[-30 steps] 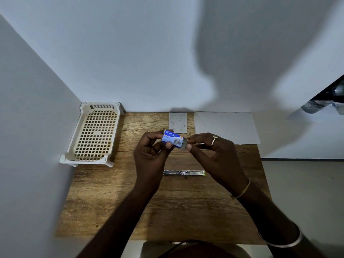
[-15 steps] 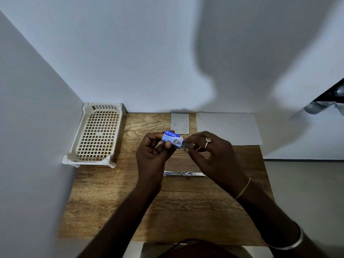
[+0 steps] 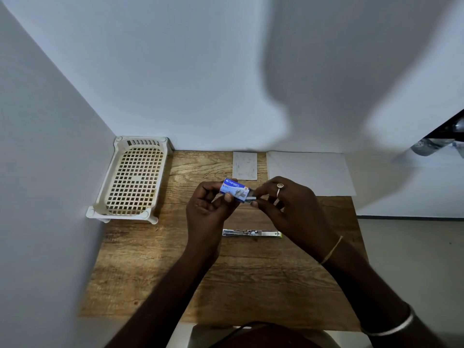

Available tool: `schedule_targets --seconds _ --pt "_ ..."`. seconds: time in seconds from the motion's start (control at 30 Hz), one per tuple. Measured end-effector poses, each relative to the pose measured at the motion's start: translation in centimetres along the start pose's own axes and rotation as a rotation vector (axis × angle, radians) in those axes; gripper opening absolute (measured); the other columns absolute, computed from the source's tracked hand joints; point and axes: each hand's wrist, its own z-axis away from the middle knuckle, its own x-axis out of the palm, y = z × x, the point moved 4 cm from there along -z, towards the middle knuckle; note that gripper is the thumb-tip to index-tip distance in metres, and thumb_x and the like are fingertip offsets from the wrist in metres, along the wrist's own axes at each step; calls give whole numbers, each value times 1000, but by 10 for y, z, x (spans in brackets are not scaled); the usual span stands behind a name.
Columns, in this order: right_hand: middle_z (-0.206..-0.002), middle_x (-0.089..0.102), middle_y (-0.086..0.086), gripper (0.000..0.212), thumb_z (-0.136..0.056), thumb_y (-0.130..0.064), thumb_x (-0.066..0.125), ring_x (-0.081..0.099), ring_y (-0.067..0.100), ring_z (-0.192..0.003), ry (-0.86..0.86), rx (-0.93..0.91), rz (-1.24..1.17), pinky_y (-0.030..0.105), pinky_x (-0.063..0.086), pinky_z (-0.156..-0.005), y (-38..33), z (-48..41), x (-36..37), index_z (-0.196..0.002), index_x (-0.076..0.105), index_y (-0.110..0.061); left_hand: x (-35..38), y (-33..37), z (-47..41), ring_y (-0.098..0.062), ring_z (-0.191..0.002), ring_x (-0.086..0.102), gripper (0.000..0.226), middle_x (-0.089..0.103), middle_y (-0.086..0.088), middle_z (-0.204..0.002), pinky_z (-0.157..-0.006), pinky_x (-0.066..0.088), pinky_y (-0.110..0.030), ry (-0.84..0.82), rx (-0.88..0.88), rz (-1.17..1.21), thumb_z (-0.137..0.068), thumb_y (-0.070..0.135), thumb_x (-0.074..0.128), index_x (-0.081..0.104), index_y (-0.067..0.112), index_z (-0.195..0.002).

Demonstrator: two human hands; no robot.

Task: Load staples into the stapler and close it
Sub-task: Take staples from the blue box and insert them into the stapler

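My left hand [image 3: 208, 209] holds a small blue staple box [image 3: 234, 190] above the middle of the wooden table [image 3: 150, 272]. My right hand [image 3: 288, 207] pinches a grey strip of staples [image 3: 251, 197] that sticks out of the box's right end. The stapler [image 3: 251, 233], a thin metal bar with a yellow tip on the right, lies flat on the table below both hands, touched by neither.
A cream plastic basket [image 3: 133, 182] stands at the table's back left against the wall. A small white card [image 3: 245, 165] and a white paper sheet [image 3: 308, 172] lie at the back. Walls close in on the left and behind.
The right hand's fingertips have shifted at the box's right end and a grey staple strip now shows there. Both hands sit slightly lower over the table; the stapler has not moved.
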Motion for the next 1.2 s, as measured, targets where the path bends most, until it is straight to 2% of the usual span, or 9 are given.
schedule_targets --seconds 0.2,0.27,0.37,0.5,0.6,0.7,0.87,0.97,1.2 --pt "-85 71 -17 6 -89 -29 72 69 -1 -80 47 189 -213 17 58 -65 9 9 7 -93 68 -28 -5 -1 2 -30 -103 72 17 75 -14 -107 -84 59 -40 16 6 -25 -85 15 76 66 16 -98" --pt "-82 73 -13 4 -89 -28 72 72 1 -78 55 274 -318 20 60 -65 13 13 12 -91 68 -27 -7 -2 3 -28 -103 72 20 74 -12 -107 -83 59 -38 32 0 -14 -84 13 77 66 18 -100" --pt "-80 77 1 4 -91 -17 72 76 13 -75 64 403 -592 29 63 -66 17 15 20 -91 68 -17 -12 -6 5 -28 -104 72 30 74 -13 -109 -86 59 -40 57 -9 -15 -85 12 78 65 14 -112" --pt "-84 78 8 3 -92 -8 69 77 21 -77 97 486 -791 26 61 -66 19 15 28 -93 67 -7 -18 -12 9 -25 -108 72 43 74 -10 -118 -88 59 -36 70 -26 -85 -88 8 76 64 11 -129" --pt "-86 78 3 4 -91 -11 70 77 18 -78 122 482 -759 27 62 -67 20 14 32 -93 67 -10 -23 -13 11 -23 -105 74 41 76 -8 -115 -87 59 -33 71 -24 -130 -85 7 78 68 11 -125" --pt "-88 77 -6 6 -90 -17 73 76 12 -82 175 408 -622 28 62 -71 17 15 34 -92 68 -18 -28 -14 12 -26 -105 74 37 77 -9 -113 -88 59 -34 83 -11 -150 -84 1 77 69 9 -119" --pt "-92 76 -13 6 -90 -19 73 73 0 -86 186 272 -495 13 55 -71 6 14 39 -95 69 -20 -34 -13 12 -29 -108 73 35 76 -14 -114 -90 58 -33 105 9 -154 -84 -2 78 70 8 -117" --pt "-94 75 -13 6 -91 -21 72 72 -3 -87 168 207 -427 11 55 -72 0 11 45 -95 68 -20 -39 -14 11 -32 -110 72 35 75 -16 -115 -91 58 -34 98 16 -162 -84 -2 78 69 4 -117" --pt "-91 75 -14 6 -90 -22 72 72 -3 -85 138 235 -451 12 55 -70 6 2 71 -94 68 -20 -59 -20 8 -29 -110 73 38 76 -12 -115 -91 59 -35 124 -33 -210 -81 5 83 70 6 -117"
